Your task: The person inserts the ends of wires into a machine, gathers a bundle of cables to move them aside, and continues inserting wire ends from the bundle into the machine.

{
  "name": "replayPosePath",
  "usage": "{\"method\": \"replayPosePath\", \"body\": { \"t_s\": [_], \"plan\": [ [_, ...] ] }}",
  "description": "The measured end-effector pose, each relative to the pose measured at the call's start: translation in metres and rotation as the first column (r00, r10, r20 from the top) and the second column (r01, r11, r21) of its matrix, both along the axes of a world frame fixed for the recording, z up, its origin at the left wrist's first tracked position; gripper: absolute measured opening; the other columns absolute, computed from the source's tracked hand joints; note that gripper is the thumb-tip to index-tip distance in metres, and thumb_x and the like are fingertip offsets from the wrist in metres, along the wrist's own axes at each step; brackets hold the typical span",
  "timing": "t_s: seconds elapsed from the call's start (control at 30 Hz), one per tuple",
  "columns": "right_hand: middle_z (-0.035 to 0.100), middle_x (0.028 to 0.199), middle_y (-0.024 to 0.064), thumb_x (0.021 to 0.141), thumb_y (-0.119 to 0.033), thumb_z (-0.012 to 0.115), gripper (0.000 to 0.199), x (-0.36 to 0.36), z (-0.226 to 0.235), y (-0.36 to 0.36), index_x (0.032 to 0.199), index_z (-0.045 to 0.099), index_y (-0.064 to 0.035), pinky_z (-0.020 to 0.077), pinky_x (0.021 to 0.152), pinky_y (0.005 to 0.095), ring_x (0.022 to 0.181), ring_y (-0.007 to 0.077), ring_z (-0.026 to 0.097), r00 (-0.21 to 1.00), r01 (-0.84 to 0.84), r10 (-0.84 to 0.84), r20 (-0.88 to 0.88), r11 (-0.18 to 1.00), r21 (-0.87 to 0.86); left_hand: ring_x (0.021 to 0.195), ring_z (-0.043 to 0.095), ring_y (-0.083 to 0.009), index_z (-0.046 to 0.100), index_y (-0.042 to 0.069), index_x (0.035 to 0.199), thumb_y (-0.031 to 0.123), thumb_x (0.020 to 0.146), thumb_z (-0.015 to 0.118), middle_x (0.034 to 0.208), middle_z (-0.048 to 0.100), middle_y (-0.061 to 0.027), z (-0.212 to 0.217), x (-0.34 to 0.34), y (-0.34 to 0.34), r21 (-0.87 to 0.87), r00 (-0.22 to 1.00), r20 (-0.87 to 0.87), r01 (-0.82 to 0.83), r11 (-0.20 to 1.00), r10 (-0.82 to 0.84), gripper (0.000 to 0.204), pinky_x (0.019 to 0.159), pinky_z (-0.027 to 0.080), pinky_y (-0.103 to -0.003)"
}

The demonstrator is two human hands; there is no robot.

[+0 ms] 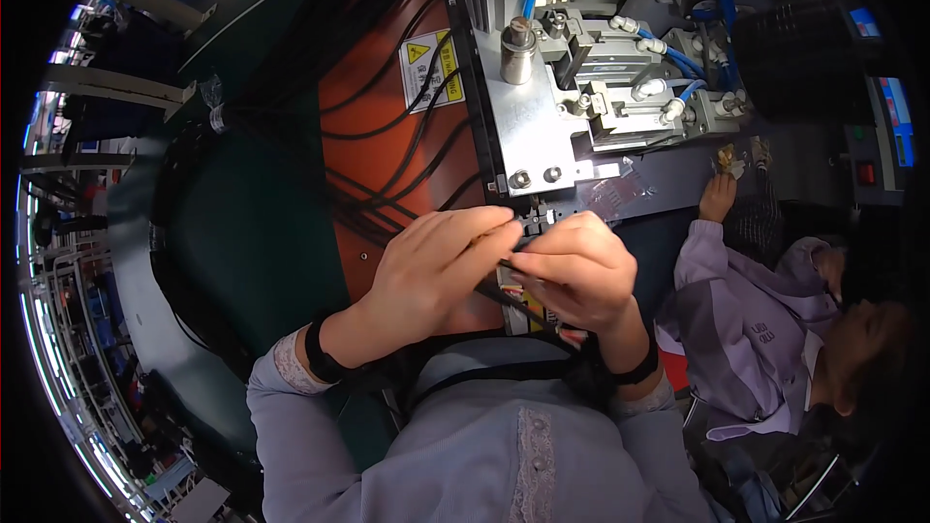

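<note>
Left hand (436,266) and right hand (576,271) meet below the metal fixture (542,126), fingers of both pinching a thin black cable (511,263) between them. Short grips near the fixture edge likely steady the end best.

My left hand (436,266) and right hand (576,271) close over a thin black cable (511,261), hiding most of it and my fingertips. Whatever small part sits beneath stays unseen behind my fingers.
</note>
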State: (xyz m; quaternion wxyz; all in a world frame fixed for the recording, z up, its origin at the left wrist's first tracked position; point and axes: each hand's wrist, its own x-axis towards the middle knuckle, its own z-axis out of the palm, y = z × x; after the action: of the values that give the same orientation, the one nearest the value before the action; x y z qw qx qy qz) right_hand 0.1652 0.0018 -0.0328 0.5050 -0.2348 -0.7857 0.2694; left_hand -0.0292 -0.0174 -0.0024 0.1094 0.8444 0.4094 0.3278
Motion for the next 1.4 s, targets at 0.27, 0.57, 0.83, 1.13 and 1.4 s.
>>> {"method": "replayPosePath", "body": {
  "t_s": [0.27,0.57,0.83,1.13,1.4],
  "plan": [
    [0.064,0.077,0.0068,0.068,0.001,0.076,0.018,0.021,0.016,-0.009,0.083,0.067,-0.0022,0.0469,0.065,0.0303,0.071,0.0197,0.060,0.977,0.089,-0.134,-0.166,0.964,-0.252,0.059,0.057,-0.0129,0.067,-0.003,0.088,0.008,0.075,0.069,0.084,0.062,-0.0110,0.005,0.020,0.013,0.263,0.986,0.050,0.141,0.954,-0.160,0.017,0.047,0.044,-0.025],
    [0.066,0.080,0.0094,0.065,0.004,0.078,0.024,0.008,0.007,0.002,0.086,0.066,0.0007,0.0485,0.069,0.0303,0.076,0.0202,0.062,0.847,0.188,-0.362,-0.389,0.889,-0.417,0.049,0.054,-0.0159,0.065,-0.003,0.084,0.012,0.079,0.069,0.069,0.058,-0.0081,-0.012,0.034,0.028,0.322,0.983,0.133,0.075,0.944,-0.124,0.016,0.041,0.041,-0.026],
    [0.065,0.081,0.0088,0.068,0.001,0.077,0.022,0.022,0.006,0.009,0.087,0.065,-0.0003,0.0475,0.068,0.0286,0.075,0.0202,0.061,0.937,0.139,-0.225,-0.268,0.942,-0.305,0.052,0.055,-0.0179,0.063,-0.004,0.086,0.007,0.078,0.068,0.071,0.056,-0.0080,-0.009,0.039,0.031,0.200,0.978,0.139,0.124,0.972,-0.153,0.014,0.042,0.042,-0.027],
    [0.060,0.075,0.0081,0.068,0.004,0.074,0.019,0.019,0.006,0.004,0.078,0.059,-0.0028,0.0451,0.066,0.0298,0.069,0.0205,0.056,0.904,0.426,-0.418,0.089,0.897,-0.113,0.054,0.054,-0.0167,0.066,-0.002,0.092,0.004,0.073,0.070,0.069,0.052,-0.0055,-0.006,0.030,0.025,0.130,0.996,-0.016,0.092,0.987,-0.091,0.020,0.044,0.043,-0.027],
    [0.060,0.077,0.0084,0.068,0.007,0.073,0.020,0.020,0.002,0.009,0.080,0.059,-0.0008,0.0438,0.064,0.0283,0.070,0.0182,0.055,0.960,0.195,-0.241,-0.141,0.940,-0.280,0.058,0.053,-0.0121,0.064,0.001,0.102,0.008,0.065,0.063,0.073,0.050,-0.0011,-0.022,0.029,0.023,0.185,0.989,0.123,0.060,0.981,-0.084,0.037,0.043,0.039,-0.024]
  ]
}}
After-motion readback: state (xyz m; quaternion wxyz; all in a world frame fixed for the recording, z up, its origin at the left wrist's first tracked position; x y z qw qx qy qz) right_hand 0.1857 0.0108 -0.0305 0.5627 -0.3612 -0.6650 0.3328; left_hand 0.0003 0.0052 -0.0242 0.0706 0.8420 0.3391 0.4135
